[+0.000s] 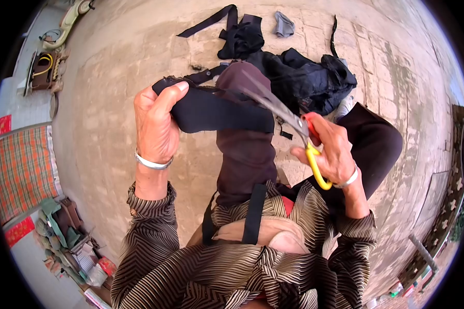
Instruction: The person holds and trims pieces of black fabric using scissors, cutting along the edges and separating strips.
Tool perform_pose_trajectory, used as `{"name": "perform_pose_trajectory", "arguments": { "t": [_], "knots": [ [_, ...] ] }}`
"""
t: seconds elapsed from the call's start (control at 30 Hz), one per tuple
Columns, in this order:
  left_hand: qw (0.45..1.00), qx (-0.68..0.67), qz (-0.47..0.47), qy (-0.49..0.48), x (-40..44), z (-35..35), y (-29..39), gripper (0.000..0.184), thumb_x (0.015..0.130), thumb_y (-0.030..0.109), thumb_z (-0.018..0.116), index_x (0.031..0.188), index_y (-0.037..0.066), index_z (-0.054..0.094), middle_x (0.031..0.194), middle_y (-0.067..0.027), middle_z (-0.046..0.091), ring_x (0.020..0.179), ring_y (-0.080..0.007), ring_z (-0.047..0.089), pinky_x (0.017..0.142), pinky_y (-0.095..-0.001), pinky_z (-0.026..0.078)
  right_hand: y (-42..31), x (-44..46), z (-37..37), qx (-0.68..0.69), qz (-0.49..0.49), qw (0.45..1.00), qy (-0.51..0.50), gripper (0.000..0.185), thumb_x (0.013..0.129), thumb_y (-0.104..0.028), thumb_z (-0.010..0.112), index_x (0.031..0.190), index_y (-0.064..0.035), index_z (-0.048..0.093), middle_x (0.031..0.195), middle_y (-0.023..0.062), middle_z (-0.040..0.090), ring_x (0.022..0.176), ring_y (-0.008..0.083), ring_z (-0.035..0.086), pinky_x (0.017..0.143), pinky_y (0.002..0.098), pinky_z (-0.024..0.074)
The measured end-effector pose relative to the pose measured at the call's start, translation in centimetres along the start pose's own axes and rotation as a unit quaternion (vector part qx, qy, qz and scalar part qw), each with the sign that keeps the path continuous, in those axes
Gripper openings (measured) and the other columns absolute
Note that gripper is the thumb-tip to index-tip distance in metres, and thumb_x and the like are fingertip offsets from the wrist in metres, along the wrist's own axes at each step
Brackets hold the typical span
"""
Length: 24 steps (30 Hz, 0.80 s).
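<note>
My left hand [161, 116] pinches one end of a black fabric strip [221, 116], thumb on top near its frayed edge. The strip stretches rightward across my dark trouser leg [245, 170]. In my right hand [331, 148] is a pair of scissors [281, 109] with a yellow and a red handle. Their blades stand apart and point up and left, over the strip's right part. Whether the blades touch the cloth I cannot tell. Another black strap [254, 213] lies over my lap.
Beyond my knees, a heap of black cloth [307, 77], a black piece with a long strap [242, 37] and a grey cloth [284, 24] lie on the brick floor [123, 67]. Small black scraps [286, 135] lie near my legs. A checked curtain [23, 172] hangs at left.
</note>
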<state>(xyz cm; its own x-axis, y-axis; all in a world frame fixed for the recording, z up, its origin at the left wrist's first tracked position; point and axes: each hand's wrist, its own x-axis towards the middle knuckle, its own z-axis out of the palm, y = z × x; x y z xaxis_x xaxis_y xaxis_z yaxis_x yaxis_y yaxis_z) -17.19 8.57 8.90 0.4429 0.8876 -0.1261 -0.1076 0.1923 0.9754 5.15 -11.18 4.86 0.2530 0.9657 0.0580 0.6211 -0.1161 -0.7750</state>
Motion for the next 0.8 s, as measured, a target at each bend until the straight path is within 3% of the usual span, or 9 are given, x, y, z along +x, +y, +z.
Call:
{"name": "perform_pose_trajectory", "arguments": {
  "t": [0.1, 0.3, 0.43, 0.5, 0.8],
  "knots": [
    [1.000, 0.007, -0.004, -0.012, 0.2, -0.1, -0.2, 0.010, 0.086, 0.005, 0.062, 0.084, -0.002, 0.068, 0.079, -0.0062, 0.070, 0.070, -0.0123, 0.064, 0.071, -0.0263, 0.049, -0.1, -1.0, -0.5, -0.013, -0.039, 0.998, -0.042, 0.055, 0.068, -0.042, 0.084, 0.092, 0.0012, 0.058, 0.074, 0.0127, 0.058, 0.061, 0.0321, 0.059, 0.056, 0.0387, 0.0466],
    [0.998, 0.044, -0.016, -0.038, 0.3, 0.1, -0.2, 0.011, 0.086, 0.007, 0.061, 0.085, -0.002, 0.067, 0.082, -0.0142, 0.071, 0.073, -0.0179, 0.067, 0.074, -0.0296, 0.053, -0.2, -1.5, -0.3, -0.044, -0.021, 0.995, -0.092, 0.056, 0.070, -0.046, 0.081, 0.087, 0.0011, 0.057, 0.071, 0.0134, 0.056, 0.063, 0.0354, 0.059, 0.056, 0.0414, 0.0451],
    [0.997, 0.048, -0.015, -0.054, 0.1, 1.2, 0.3, 0.010, 0.086, 0.008, 0.061, 0.086, -0.001, 0.064, 0.081, -0.0145, 0.071, 0.073, -0.0182, 0.068, 0.074, -0.0299, 0.053, 0.0, -1.4, -0.4, -0.033, 0.004, 0.994, -0.108, 0.056, 0.072, -0.048, 0.080, 0.088, 0.0015, 0.058, 0.071, 0.0142, 0.057, 0.062, 0.0358, 0.060, 0.056, 0.0417, 0.0451],
    [0.999, 0.017, -0.020, -0.038, 0.0, 1.9, 0.4, 0.010, 0.085, 0.004, 0.065, 0.077, -0.001, 0.064, 0.072, -0.0002, 0.063, 0.064, -0.0066, 0.057, 0.063, -0.0228, 0.045, 0.3, -1.5, -0.2, -0.024, -0.001, 0.994, -0.104, 0.056, 0.072, -0.047, 0.080, 0.088, 0.0014, 0.058, 0.071, 0.0145, 0.057, 0.062, 0.0356, 0.059, 0.056, 0.0414, 0.0449],
    [0.995, -0.014, -0.021, -0.092, -0.2, 2.6, 0.5, 0.007, 0.086, 0.005, 0.065, 0.083, -0.001, 0.065, 0.077, -0.0007, 0.065, 0.070, -0.0066, 0.058, 0.068, -0.0231, 0.046, 0.2, -0.3, -0.1, 0.061, 0.026, 0.989, -0.131, 0.051, 0.073, -0.042, 0.080, 0.091, 0.0021, 0.059, 0.065, 0.0141, 0.054, 0.057, 0.0338, 0.055, 0.055, 0.0392, 0.0426]
  ]
}}
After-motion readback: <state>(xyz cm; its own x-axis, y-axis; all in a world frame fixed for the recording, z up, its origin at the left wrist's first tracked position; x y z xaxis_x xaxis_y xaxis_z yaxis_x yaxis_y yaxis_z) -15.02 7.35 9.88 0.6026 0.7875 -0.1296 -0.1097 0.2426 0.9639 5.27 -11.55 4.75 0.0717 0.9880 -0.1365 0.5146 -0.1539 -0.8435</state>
